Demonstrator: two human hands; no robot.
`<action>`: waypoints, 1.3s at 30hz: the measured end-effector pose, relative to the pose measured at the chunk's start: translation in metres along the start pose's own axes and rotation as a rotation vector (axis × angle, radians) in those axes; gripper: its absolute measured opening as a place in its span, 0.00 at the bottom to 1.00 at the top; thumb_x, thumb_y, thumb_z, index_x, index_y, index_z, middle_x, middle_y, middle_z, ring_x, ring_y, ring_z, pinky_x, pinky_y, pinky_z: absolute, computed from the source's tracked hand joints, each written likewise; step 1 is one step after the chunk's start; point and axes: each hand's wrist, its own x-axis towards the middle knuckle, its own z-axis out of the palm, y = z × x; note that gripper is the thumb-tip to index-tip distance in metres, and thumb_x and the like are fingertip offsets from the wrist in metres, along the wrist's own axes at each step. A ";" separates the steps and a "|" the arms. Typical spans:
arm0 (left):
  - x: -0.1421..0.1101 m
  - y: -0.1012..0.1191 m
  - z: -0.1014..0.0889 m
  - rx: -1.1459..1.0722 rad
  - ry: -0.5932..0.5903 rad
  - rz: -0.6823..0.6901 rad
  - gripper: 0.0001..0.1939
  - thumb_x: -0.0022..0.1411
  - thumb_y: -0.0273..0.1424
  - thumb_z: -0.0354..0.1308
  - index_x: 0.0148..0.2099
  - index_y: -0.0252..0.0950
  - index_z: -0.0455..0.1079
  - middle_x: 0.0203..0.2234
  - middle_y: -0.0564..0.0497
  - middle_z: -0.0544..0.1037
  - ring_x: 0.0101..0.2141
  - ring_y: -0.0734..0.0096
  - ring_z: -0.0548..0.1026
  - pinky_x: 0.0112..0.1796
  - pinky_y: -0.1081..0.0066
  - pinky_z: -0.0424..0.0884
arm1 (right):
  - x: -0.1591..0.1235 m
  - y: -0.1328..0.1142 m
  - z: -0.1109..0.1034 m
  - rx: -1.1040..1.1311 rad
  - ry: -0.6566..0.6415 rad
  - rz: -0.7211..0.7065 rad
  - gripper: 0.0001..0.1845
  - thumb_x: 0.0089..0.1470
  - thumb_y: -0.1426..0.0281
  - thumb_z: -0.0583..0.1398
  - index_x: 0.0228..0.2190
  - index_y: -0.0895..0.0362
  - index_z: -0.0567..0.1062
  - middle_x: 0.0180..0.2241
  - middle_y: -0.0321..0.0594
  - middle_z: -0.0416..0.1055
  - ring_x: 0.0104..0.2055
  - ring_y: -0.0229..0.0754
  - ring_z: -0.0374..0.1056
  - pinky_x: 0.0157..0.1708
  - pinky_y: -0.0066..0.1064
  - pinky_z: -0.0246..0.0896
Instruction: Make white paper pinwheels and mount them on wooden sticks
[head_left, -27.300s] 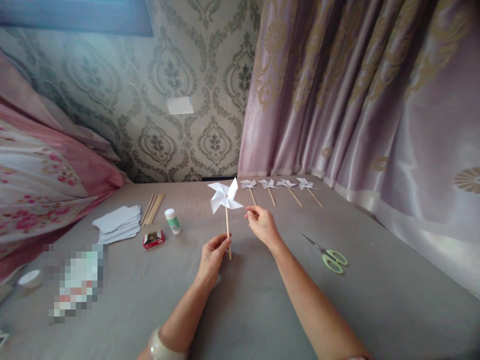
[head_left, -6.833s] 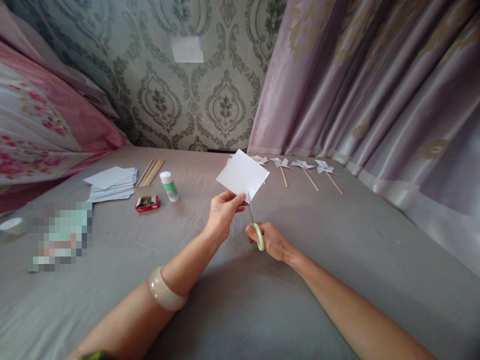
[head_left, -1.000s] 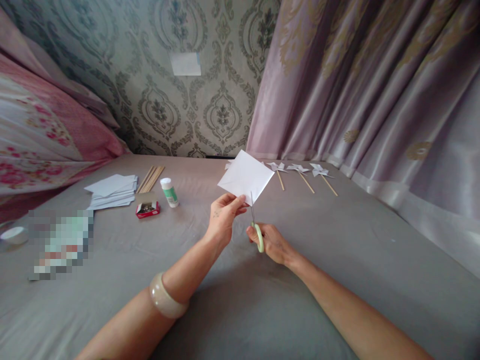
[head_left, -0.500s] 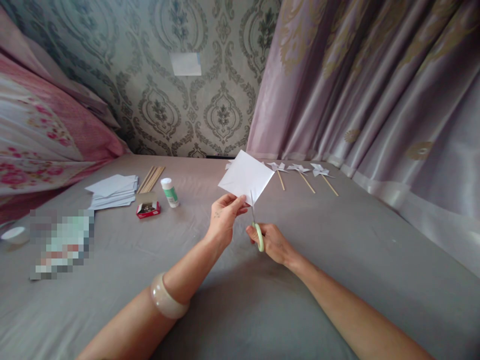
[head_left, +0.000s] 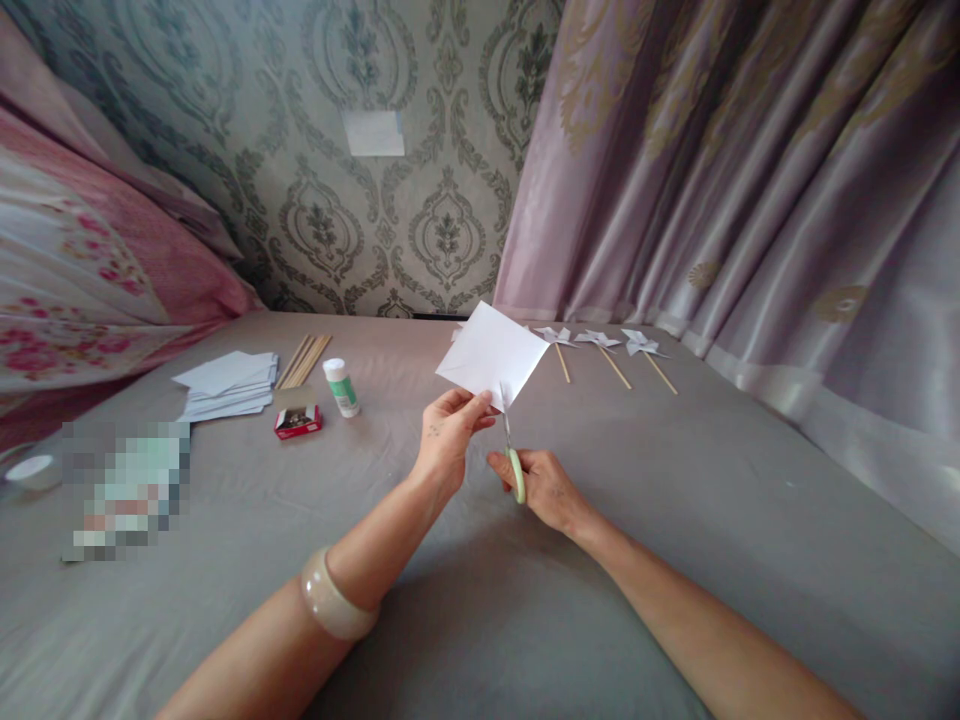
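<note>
A square sheet of white paper [head_left: 491, 345] is held up, one corner toward me, in the middle of the head view. My left hand [head_left: 450, 430] pinches it near its lower corner, thumb on top. Light green-handled scissors [head_left: 516, 473] are in my right hand [head_left: 551, 488], whose fingers are closed round the handles. Their blades point up and away from me and meet the paper at its lower right edge, just right of my left thumb. Part of the blades and handles is hidden by the paper and fingers.
On the grey cloth lie a stack of white paper [head_left: 229, 385], several wooden sticks [head_left: 304, 362], a glue stick [head_left: 342, 388], a red box [head_left: 298, 421] and a white round lid [head_left: 34, 470]. Paper pinwheels [head_left: 641, 343] on sticks lie at the back right, below the curtain [head_left: 637, 180].
Both hands and the paper stay almost in place. The scissors have shifted very slightly at the paper's edge, and the right fingers have moved a little to the left.
</note>
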 end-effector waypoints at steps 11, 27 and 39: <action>-0.001 -0.004 0.001 0.032 -0.017 0.017 0.11 0.44 0.33 0.66 0.24 0.33 0.69 0.20 0.52 0.75 0.24 0.77 0.71 0.31 0.73 0.67 | 0.001 0.002 -0.001 0.001 0.007 0.011 0.25 0.50 0.51 0.56 0.15 0.57 0.63 0.15 0.30 0.55 0.20 0.33 0.51 0.21 0.26 0.47; -0.007 -0.009 0.005 0.076 -0.076 0.018 0.09 0.44 0.32 0.66 0.26 0.32 0.72 0.20 0.52 0.75 0.24 0.75 0.72 0.29 0.74 0.67 | 0.003 -0.001 -0.009 -0.106 0.032 -0.018 0.28 0.50 0.46 0.53 0.16 0.57 0.64 0.17 0.32 0.58 0.22 0.34 0.54 0.23 0.28 0.47; -0.005 -0.008 0.005 0.052 -0.068 0.017 0.09 0.44 0.32 0.66 0.24 0.31 0.71 0.19 0.51 0.75 0.23 0.76 0.71 0.28 0.75 0.67 | 0.003 -0.002 -0.008 -0.042 0.064 0.011 0.28 0.49 0.47 0.55 0.14 0.57 0.63 0.14 0.31 0.56 0.20 0.33 0.52 0.22 0.27 0.47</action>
